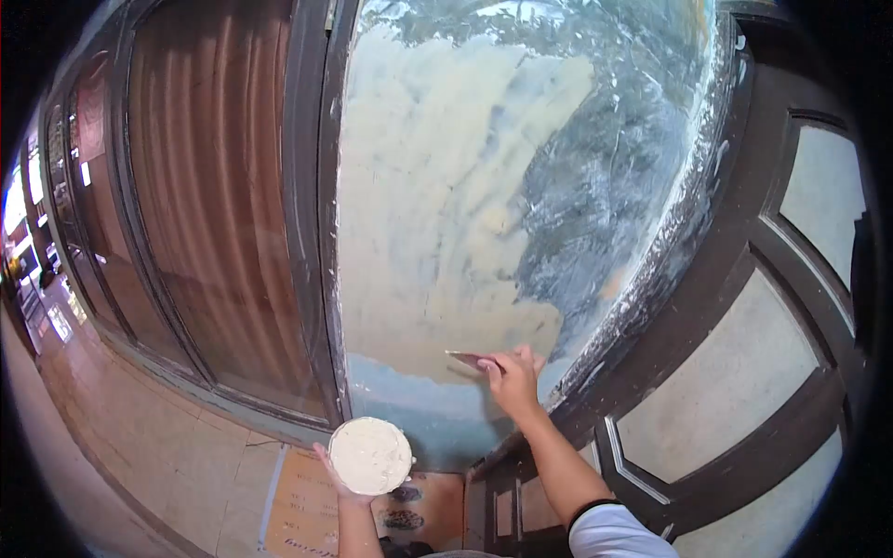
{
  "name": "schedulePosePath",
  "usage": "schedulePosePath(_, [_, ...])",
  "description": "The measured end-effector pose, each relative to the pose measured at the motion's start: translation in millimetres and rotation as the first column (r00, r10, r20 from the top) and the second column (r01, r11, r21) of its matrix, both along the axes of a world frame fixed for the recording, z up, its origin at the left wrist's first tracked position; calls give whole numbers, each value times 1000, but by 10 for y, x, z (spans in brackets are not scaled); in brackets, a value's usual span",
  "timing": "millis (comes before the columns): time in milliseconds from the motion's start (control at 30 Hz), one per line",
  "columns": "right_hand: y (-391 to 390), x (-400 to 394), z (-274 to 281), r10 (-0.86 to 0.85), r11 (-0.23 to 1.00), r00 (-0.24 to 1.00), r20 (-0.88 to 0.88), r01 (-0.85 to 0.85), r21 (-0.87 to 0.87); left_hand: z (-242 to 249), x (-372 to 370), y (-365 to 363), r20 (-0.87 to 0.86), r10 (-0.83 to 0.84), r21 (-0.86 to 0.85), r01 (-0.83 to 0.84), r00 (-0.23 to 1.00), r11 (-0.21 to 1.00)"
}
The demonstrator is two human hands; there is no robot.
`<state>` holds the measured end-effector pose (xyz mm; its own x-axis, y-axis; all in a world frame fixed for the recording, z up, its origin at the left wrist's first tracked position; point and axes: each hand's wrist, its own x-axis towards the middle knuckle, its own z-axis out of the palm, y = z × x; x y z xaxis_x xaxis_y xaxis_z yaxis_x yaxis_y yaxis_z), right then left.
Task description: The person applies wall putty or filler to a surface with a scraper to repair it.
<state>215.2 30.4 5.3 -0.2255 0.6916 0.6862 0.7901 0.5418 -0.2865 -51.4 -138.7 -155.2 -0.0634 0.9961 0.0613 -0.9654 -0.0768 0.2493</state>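
My right hand [518, 383] grips a putty knife [473, 359], its blade pointing left against the lower part of the wall. Cream-coloured putty [428, 223] covers the left and middle of that wall in a broad, uneven coat, with bare grey-blue wall [595, 186] showing on the right and along the bottom. Low in front of me, my left hand [337, 472] holds up a round tub of putty [370, 456] from its left side and below. The tub is full of pale paste, with some smeared on its right rim.
A dark-framed glass panel with a brown curtain [209, 186] stands left of the wall. On the right is a dark wooden door [735, 279] with pale panels. Printed cardboard [302, 507] lies on the tiled floor [177, 428].
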Motion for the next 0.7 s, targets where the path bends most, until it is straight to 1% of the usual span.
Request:
schedulePosePath(33, [98, -95, 136, 31, 1000, 1000, 6, -31, 1, 153, -4, 10, 123, 15, -15, -14, 992, 1000])
schedulePosePath(67, [177, -190, 228, 60, 998, 998, 11, -60, 0, 155, -61, 53, 119, 17, -11, -16, 993, 1000])
schedulePosePath(100, [254, -277, 249, 28, 998, 997, 78, -32, 52, 161, -137, 103, 103, 46, -10, -45, 994, 999])
schedulePosePath(133, [327, -365, 271, 22, 998, 997, 68, -26, 55, 165, -223, 138, 83, 70, -10, -69, 994, 998])
schedulePosePath(167, [375, -445, 278, 20, 999, 995, 98, -24, 43, 157, -309, 164, 74, 60, -11, -60, 995, 998])
schedulePosePath(233, [411, -580, 183, 10, 999, 991, 136, -14, 28, 232, -423, 228, 127, 143, -78, -134, 981, 988])
schedulePosePath(267, [448, -634, 131, -11, 1000, 988, 153, 8, 21, 251, -471, 215, 136, 136, -75, -126, 981, 989])
schedulePosePath(333, [538, -697, 101, -32, 999, 985, 172, 26, 37, 348, -616, 197, 62, 12, 130, -20, 998, 991])
schedulePosePath(367, [557, -720, 73, -37, 999, 981, 192, 33, 25, 404, -641, 201, 179, 68, 32, -75, 982, 997])
schedulePosePath(400, [556, -751, 60, -39, 999, 976, 214, 38, 5, 398, -673, 222, 184, 72, 36, -79, 980, 996])
schedulePosePath(433, [594, -772, 77, -67, 997, 969, 238, 72, -13, 382, -731, 248, 198, 124, -29, -121, 972, 992])
schedulePosePath(467, [607, -776, 83, -65, 998, 969, 239, 69, -11, 353, -803, 264, 206, 176, -97, -159, 963, 982])
schedulePosePath(500, [573, -795, 136, -66, 998, 986, 154, 62, 34, 329, -896, 247, 49, 43, 121, -49, 998, 991])
schedulePosePath(533, [544, -818, 190, -61, 995, 996, 67, 56, 81, 308, -928, 260, 47, 48, 124, -54, 998, 991])
schedulePosePath(600, [484, -818, 197, -71, 996, 995, 67, 67, 59, 351, -1001, 287, 106, 142, 9, -144, 984, 990])
schedulePosePath(633, [448, -821, 153, -60, 998, 993, 101, 59, 13, 403, -1026, 279, 100, 143, 11, -145, 985, 989])
schedulePosePath(700, [447, -859, 37, -69, 995, 982, 173, 80, -56, 497, -1036, 248, 318, -1, 138, -46, 948, 989])
